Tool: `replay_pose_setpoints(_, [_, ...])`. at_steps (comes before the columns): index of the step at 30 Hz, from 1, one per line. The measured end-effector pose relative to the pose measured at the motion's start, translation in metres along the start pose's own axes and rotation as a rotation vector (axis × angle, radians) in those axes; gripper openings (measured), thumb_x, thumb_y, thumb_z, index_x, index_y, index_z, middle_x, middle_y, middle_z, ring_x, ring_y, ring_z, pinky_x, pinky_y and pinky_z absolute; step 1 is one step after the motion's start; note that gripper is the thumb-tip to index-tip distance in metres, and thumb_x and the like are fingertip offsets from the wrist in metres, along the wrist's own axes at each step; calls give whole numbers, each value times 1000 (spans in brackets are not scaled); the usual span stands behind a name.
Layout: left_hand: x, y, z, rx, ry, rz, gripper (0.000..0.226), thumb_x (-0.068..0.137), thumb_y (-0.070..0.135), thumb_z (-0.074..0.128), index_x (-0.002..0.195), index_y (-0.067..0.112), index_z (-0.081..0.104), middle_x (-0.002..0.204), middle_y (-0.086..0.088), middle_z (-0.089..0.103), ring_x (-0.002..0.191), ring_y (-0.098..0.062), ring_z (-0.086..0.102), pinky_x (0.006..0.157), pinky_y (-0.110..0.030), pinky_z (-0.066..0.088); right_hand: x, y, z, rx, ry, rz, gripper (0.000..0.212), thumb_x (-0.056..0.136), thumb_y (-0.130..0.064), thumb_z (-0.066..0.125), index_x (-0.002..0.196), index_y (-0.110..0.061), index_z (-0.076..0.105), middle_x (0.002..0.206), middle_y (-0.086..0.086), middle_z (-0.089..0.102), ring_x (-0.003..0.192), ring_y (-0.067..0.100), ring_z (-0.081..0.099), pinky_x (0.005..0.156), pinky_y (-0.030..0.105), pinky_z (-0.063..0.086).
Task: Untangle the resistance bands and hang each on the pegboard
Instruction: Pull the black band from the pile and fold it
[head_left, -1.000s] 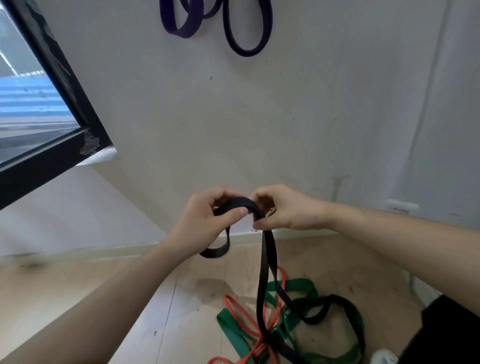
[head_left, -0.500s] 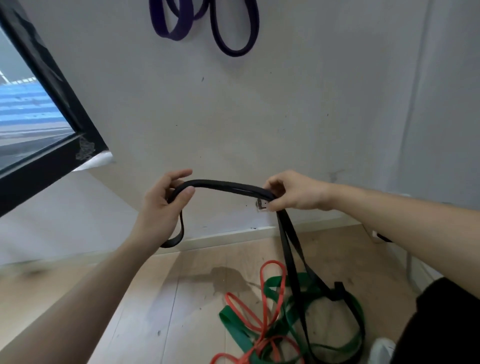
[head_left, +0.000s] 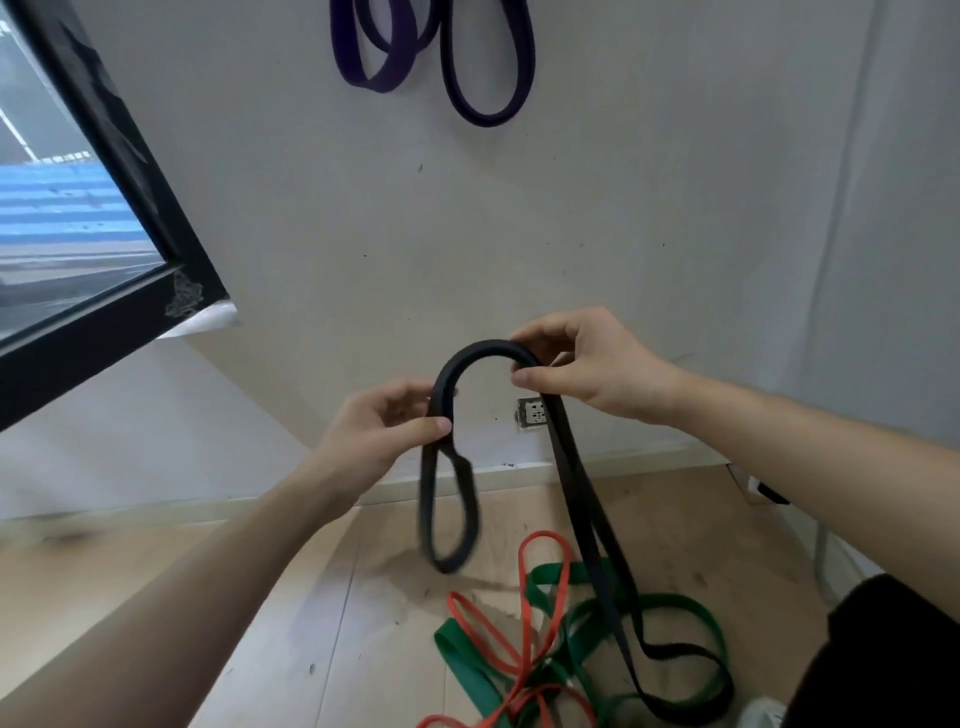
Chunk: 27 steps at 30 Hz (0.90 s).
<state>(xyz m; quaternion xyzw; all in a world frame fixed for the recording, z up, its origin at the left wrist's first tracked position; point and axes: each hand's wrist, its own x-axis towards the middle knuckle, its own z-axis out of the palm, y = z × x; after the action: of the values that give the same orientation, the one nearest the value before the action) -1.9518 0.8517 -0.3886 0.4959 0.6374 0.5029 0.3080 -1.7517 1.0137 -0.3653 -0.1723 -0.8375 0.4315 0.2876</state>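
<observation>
Pale wall (head_left: 519, 234) fills most of the head view, the only view to log. Dark-framed window (head_left: 130, 197) at left, light wood floor (head_left: 311, 623) below, socket (head_left: 532, 413) low on the wall near the skirting.

Two purple bands (head_left: 488, 78) hang on the wall at top. Their upper ends are cut off by the frame edge, so no pegs or pegboard are visible.

Black band (head_left: 467, 358): held up in front of the wall, bent into an arch between the two hands.
- Left hand (head_left: 384, 436): grip closed, thumb and fingers pinching the arch's left leg. Below the pinch a short loop hangs free above the floor, slightly blurred.
- Right hand (head_left: 587, 364): grip closed, fingers curled over the arch's right shoulder, thumb beneath. From there two strands run down to the floor and into the pile.

Pile at lower right: green band (head_left: 691, 608) and red band (head_left: 524, 644) lie on the floor, crossing each other several times. The black band's far end lies among the green loops; exactly how it threads I cannot tell.

Judgement: the step in hand is freeing the black band from the heap. Two bands appear hung, three remain. The next move likely calls for drawing the long strands up and out of the green and red loops, watching for a snag that would drag the pile along. Once clear, the band goes up to the wall beside the purple ones.
</observation>
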Motion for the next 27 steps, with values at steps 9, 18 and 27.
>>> replay_pose_setpoints(9, [3,12,24,-131,-12,32,35,76,20,78,108,11,67,91,-9,76,96,-23,73,96,-33,52,-2,-4,6,-72,-56,-50,27,85,-10,79,111,-11,75,87,-5,76,79,4,70,77,24,56])
replay_pose_setpoints(18, [0,16,30,85,115,274,31,84,7,79,112,13,69,94,-2,76,87,-13,72,78,-19,54,-3,-2,15,-39,-120,-13,32,84,-12,80,112,-17,66,88,4,76,80,17,72,74,30,56])
replay_pose_setpoints(27, [-2,22,22,179,118,355,26,84,3,78,106,15,72,90,14,74,86,-6,70,81,-28,56,-5,27,36,-113,-447,171,9,84,-12,76,89,-16,70,93,11,71,90,26,69,85,38,56])
